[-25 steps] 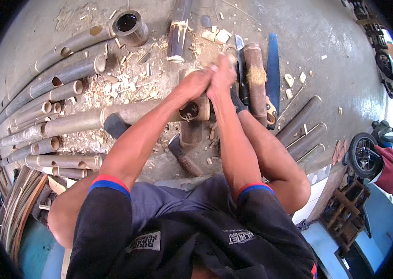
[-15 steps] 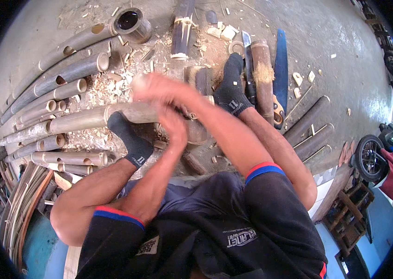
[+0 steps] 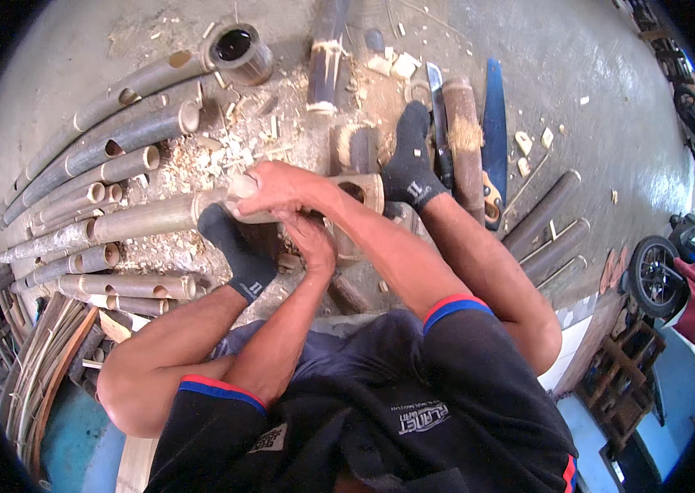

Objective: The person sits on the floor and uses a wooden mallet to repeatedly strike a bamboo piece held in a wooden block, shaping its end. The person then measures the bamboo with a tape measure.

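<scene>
Right hand (image 3: 278, 187), between ten and eleven o'clock in the head view, is wrapped round a pale piece (image 3: 241, 188), held over the tube (image 3: 150, 216). Left hand (image 3: 308, 237) is set on the six-o'clock side of that wrist; whether anything is pinched by its hidden fingers cannot be told. The tube is laid from nine o'clock to just above centre. Its holed end seems to be propped across a log (image 3: 354, 148), probably for height. It is overlapped by the left foot (image 3: 237, 251), likely against rolling. Knife (image 3: 438, 111) and saw (image 3: 494, 123) are laid between one and two o'clock, seemingly for easy reach. Concrete floor (image 3: 565, 57) is littered with chips (image 3: 232, 149) toward ten. Slats (image 3: 39, 361) are stacked at eight; a motorbike (image 3: 651, 275) is parked at three.
</scene>
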A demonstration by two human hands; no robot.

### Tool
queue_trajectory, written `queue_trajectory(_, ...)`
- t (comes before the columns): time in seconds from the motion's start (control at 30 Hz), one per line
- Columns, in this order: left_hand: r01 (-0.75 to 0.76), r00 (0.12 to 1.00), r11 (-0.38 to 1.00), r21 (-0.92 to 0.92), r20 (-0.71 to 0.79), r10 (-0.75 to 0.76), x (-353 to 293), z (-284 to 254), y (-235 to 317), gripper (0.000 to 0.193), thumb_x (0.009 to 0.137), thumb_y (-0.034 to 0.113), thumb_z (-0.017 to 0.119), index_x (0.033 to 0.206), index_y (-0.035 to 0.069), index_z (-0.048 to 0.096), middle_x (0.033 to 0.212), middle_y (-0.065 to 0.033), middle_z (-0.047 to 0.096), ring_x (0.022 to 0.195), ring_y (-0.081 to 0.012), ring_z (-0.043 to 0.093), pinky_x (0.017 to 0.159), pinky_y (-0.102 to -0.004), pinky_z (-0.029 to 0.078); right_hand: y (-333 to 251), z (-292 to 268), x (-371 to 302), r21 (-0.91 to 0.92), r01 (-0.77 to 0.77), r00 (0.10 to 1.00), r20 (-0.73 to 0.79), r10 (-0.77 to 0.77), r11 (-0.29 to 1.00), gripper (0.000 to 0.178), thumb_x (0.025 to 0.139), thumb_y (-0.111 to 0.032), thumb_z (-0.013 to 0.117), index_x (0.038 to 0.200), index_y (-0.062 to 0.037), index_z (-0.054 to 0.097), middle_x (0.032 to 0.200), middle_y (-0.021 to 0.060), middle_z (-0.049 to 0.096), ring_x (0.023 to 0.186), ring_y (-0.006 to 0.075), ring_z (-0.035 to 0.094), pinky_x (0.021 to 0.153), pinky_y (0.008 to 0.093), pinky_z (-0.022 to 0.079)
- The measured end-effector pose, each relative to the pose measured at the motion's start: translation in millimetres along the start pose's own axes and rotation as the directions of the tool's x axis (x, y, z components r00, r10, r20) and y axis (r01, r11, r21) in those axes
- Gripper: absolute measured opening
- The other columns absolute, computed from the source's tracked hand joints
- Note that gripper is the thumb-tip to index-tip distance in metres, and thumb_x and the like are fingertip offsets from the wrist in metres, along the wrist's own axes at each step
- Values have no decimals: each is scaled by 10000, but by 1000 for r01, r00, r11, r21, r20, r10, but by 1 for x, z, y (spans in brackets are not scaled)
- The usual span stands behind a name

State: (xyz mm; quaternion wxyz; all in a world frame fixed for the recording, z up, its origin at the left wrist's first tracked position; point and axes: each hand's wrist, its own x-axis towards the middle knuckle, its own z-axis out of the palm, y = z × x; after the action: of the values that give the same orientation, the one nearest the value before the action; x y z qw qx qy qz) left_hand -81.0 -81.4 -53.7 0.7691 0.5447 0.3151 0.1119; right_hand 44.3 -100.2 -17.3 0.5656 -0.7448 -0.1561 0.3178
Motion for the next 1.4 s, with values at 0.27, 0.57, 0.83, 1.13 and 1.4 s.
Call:
queue_trajectory(0.27,-212,651,654,726,604,-460,75,113,72,934,1034,705,225,1141,-104,680,974,-318,707,1032,-418,687,941,-487,477,-13,-98,-53,635,397,471,-760,447,663,145,865,-172,734,798,-55,683,693,33,634,576,144,584,543,331,481)
queue_trajectory(0.57,-277,745,775,568,636,-200,67,63,62,716,1095,580,267,1051,-50,604,712,-140,594,708,-229,549,659,-432,453,-41,-75,-34,649,171,617,-657,433,741,133,866,-108,738,892,-66,614,666,21,573,516,118,552,435,303,479)
queue_trajectory(0.83,-15,960,962,272,272,-62,14,-16,19,534,1125,470,311,1337,23,513,1314,-130,554,1193,-221,532,994,-397,421,-45,7,-14,-100,71,996,66,-65,992,503,750,-409,806,1020,3,702,904,140,746,801,240,705,763,386,564)
queue_trajectory(1.13,307,813,934,182,460,-357,33,72,82,761,1073,656,217,1154,-23,552,949,-128,648,879,-228,643,811,-348,509,-28,-98,5,220,-257,948,-131,289,941,392,851,-362,802,985,-24,655,774,68,668,615,131,630,549,299,546)
queue_trajectory(1.4,48,670,835,548,603,-433,59,83,51,835,1020,736,304,1038,-33,631,715,-81,616,612,-180,599,600,-335,509,-9,-121,-30,624,-175,806,-353,475,762,285,883,-236,788,996,-75,582,720,32,575,561,139,572,496,309,516)
